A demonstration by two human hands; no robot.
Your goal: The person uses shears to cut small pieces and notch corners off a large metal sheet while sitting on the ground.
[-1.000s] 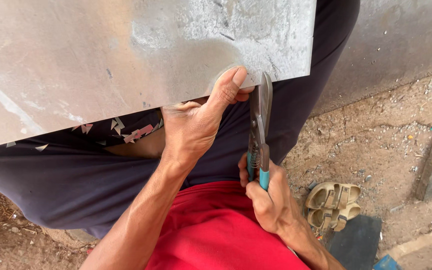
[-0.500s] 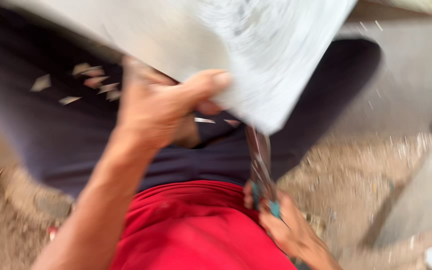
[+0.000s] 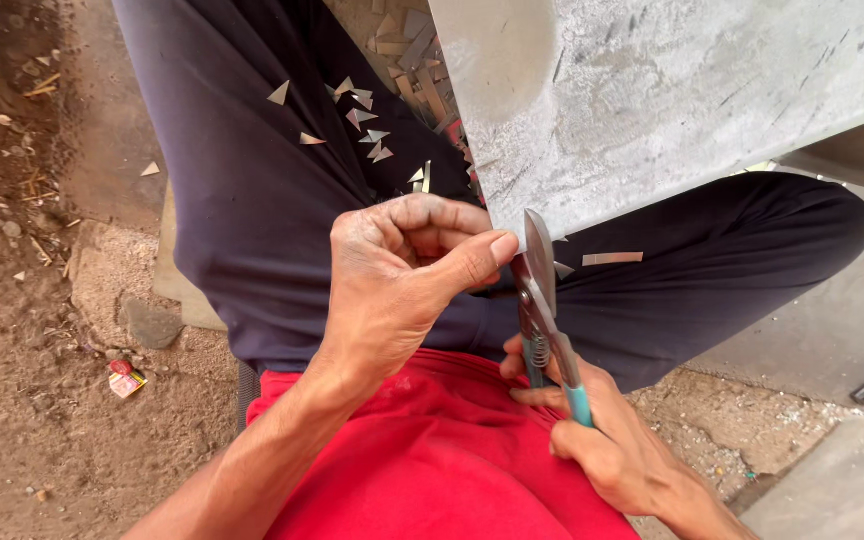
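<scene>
We see a dull grey metal sheet (image 3: 672,100), scratched and blotchy, matt; the snips (image 3: 544,310) have dark steel blades and glossy teal plastic grips; small shiny metal offcuts (image 3: 362,115) lie on smooth dark cloth trousers (image 3: 252,200); the ground (image 3: 32,330) is rough, dry dirt

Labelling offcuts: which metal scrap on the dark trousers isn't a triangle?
The long rectangular metal strip on the thigh right of the teal-handled snips; the others are small triangles.

wrapper (image 3: 126,381) | small, crumpled, red and yellow, perhaps a sweet packet | on dirt, lower left
</scene>
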